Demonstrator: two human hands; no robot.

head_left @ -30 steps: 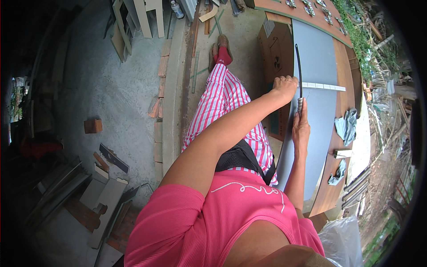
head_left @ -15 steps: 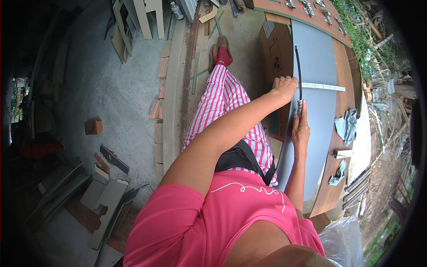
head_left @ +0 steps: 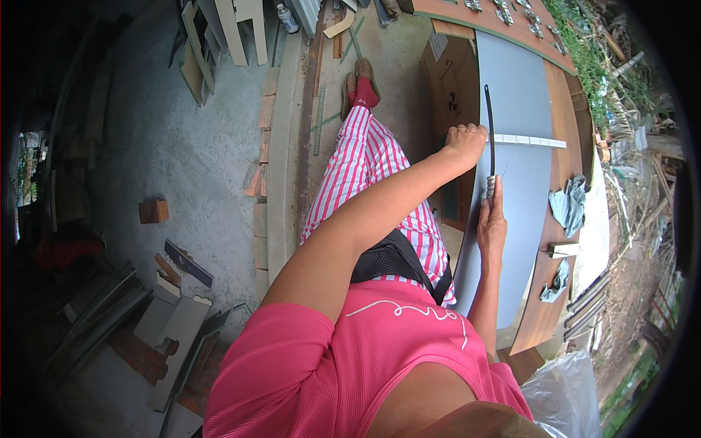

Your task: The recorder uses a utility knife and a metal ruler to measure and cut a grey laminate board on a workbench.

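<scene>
My left hand (head_left: 467,144) is closed round the near end of a narrow white strip (head_left: 529,141), which lies across a grey board (head_left: 522,241). In my right hand (head_left: 493,226) is the grey wrapped grip of a hacksaw blade (head_left: 490,120). The thin black blade crosses the strip just to the right of my left fist, with its holed tip pointing away from me. Its teeth and any cut in the strip are too small to make out. My right fingers lie long against the grip.
Blue-grey cloths (head_left: 568,206) and a small pale block (head_left: 563,250) lie on the brown board's right side. Metal hinges (head_left: 504,11) sit on a far panel. A cardboard box (head_left: 449,84) stands under the boards. A brick (head_left: 153,211) and board offcuts (head_left: 171,328) lie on the left floor.
My right hand has drawn the hacksaw blade back toward me a short way. My left hand stays on the strip, almost unmoved.
</scene>
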